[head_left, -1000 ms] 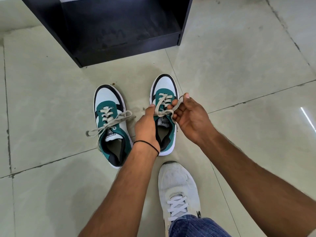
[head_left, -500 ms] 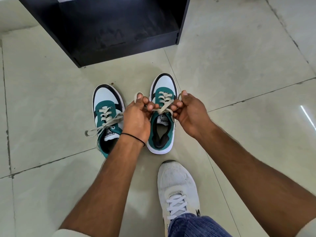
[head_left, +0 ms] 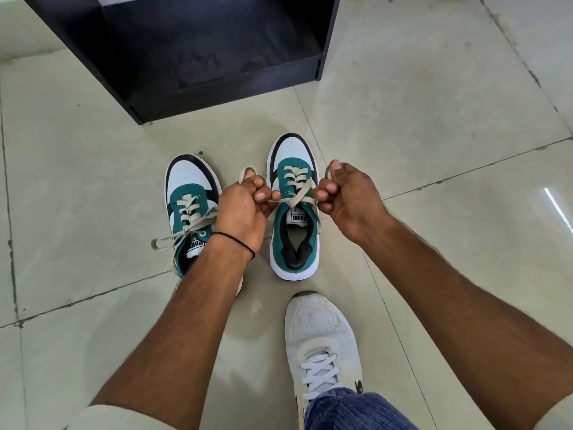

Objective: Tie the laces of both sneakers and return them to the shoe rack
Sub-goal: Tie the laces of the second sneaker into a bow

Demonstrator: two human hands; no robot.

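Observation:
Two white, teal and black sneakers stand side by side on the tiled floor, toes pointing away from me. The right sneaker [head_left: 294, 237] has its beige laces [head_left: 297, 193] pulled taut sideways across the tongue. My left hand [head_left: 245, 209] grips one lace end on the left, and my right hand [head_left: 347, 200] grips the other end on the right. The left sneaker [head_left: 189, 197] lies partly under my left forearm, its laces [head_left: 183, 234] loose and trailing to the left.
A black shoe rack [head_left: 192, 57] with an open bottom shelf stands on the floor just beyond the sneakers. My own foot in a worn white shoe [head_left: 322, 342] is planted right behind the right sneaker, with a blue trouser leg [head_left: 350, 411] above it.
My hands have drawn apart, pulling the right sneaker's laces tight to either side; one second ago they were close together over the tongue.

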